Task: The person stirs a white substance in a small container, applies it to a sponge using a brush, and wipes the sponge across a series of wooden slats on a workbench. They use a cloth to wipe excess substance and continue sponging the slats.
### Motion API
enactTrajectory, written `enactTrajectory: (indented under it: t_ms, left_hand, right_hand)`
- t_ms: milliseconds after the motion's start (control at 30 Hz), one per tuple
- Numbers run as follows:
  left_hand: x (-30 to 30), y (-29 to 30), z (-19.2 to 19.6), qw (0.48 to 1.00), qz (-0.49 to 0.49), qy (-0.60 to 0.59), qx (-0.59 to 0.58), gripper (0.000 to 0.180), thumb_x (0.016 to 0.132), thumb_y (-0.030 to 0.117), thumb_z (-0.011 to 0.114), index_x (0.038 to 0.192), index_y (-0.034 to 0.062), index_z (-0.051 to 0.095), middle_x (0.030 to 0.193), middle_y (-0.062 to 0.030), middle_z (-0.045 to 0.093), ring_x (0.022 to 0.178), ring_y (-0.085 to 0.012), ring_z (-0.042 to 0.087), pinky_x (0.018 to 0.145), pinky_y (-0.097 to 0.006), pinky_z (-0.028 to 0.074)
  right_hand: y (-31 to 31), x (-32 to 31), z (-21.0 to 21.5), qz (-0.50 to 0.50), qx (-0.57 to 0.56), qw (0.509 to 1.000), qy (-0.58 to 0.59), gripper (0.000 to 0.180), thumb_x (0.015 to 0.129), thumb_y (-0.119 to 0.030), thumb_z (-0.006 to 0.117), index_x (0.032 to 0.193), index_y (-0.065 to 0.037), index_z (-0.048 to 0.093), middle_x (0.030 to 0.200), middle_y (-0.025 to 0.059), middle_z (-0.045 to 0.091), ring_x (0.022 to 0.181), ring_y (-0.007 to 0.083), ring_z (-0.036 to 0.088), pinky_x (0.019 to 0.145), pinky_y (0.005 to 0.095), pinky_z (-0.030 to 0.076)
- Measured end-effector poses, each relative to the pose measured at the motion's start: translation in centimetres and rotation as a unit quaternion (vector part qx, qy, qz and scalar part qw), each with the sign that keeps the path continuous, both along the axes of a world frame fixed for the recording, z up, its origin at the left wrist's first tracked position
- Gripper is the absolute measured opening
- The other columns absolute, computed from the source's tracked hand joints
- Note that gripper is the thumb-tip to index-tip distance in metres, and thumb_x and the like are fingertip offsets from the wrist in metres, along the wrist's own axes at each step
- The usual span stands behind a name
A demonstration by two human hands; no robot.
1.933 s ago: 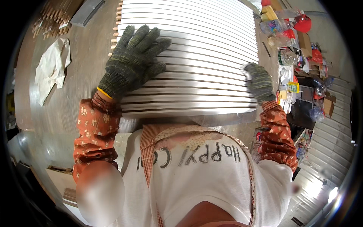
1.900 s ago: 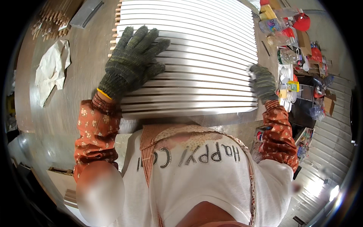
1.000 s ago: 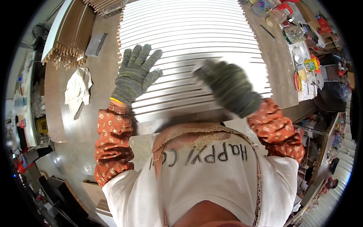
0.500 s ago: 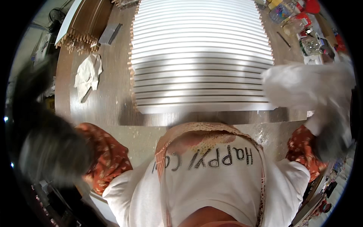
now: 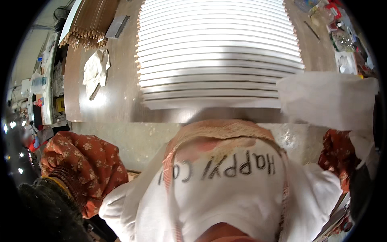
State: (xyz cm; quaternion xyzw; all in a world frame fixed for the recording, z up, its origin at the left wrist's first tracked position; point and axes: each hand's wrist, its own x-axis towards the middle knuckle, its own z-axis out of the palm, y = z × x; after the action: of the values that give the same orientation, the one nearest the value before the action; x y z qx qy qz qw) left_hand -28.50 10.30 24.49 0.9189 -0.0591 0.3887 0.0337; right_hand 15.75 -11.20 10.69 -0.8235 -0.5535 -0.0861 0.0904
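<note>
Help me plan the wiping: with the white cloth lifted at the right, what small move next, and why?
Probably lower the thin white cloth, held up by the right hand, onto the nearest white slats: it hangs above their right end, touching nothing, while the gloved left hand is off the table.

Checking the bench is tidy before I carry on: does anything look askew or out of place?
The white slats lie in an even, parallel row. Only the crumpled white rag lies loose on the brown table, left of the slats. Nothing looks spilled or damaged.

my brown wooden workbench [image 5: 117, 101], bright glare across it; pale speckled floor [image 5: 137, 137] below; cluttered shelves [image 5: 38, 88] at my left.
</note>
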Motion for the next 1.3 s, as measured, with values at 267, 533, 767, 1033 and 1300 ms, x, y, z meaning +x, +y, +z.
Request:
enactTrajectory:
  t_ms: [267,533,767,1033,1300]
  left_hand:
    - [2.1,1.0,-5.8,0.989,0.066,0.019,-0.132,0.041,0.084,0.006,0.060,0.123,-0.0020,0.052,0.115,-0.0191,0.060,0.106,-0.0277,0.060,0.088,-0.037,0.050]
    - [5.3,3.3,-9.0,0.985,0.075,0.073,-0.136,0.040,0.084,0.005,0.060,0.122,-0.0026,0.052,0.115,-0.0195,0.060,0.106,-0.0280,0.060,0.088,-0.036,0.050]
    - [3.6,3.5,-8.7,0.983,0.097,0.095,-0.126,0.039,0.084,0.004,0.060,0.122,-0.0031,0.052,0.116,-0.0198,0.060,0.107,-0.0282,0.059,0.088,-0.036,0.050]
    - [1.1,0.7,-5.7,0.990,0.106,0.067,-0.059,0.038,0.084,0.002,0.059,0.121,-0.0036,0.053,0.116,-0.0202,0.059,0.107,-0.0285,0.059,0.087,-0.035,0.050]
    - [-2.3,0.1,-1.4,0.977,0.207,-0.036,-0.038,0.037,0.084,0.001,0.059,0.120,-0.0042,0.053,0.116,-0.0205,0.059,0.108,-0.0287,0.059,0.087,-0.035,0.051]
  right_hand:
    - [0.8,0.1,-0.9,0.001,0.011,1.000,0.021,0.039,0.082,-0.020,0.066,0.118,-0.009,0.055,0.110,0.0137,0.058,0.094,0.0250,0.059,0.078,0.0369,0.051]
    - [1.9,3.7,-2.1,-0.048,0.009,0.998,0.049,0.041,0.081,-0.020,0.067,0.119,-0.008,0.054,0.112,0.0144,0.057,0.095,0.0255,0.059,0.079,0.0364,0.051]
    - [2.9,3.5,-3.2,-0.067,0.007,0.995,0.072,0.043,0.081,-0.020,0.068,0.120,-0.007,0.053,0.113,0.0149,0.056,0.096,0.0260,0.058,0.079,0.0359,0.050]
    - [0.6,3.8,-3.0,-0.088,0.062,0.992,0.067,0.046,0.081,-0.020,0.068,0.122,-0.007,0.052,0.115,0.0156,0.055,0.097,0.0265,0.058,0.080,0.0354,0.050]
    - [5.9,-4.8,0.0,-0.044,0.442,0.838,0.318,0.048,0.081,-0.020,0.069,0.123,-0.006,0.051,0.117,0.0162,0.054,0.098,0.0270,0.058,0.080,0.0349,0.050]
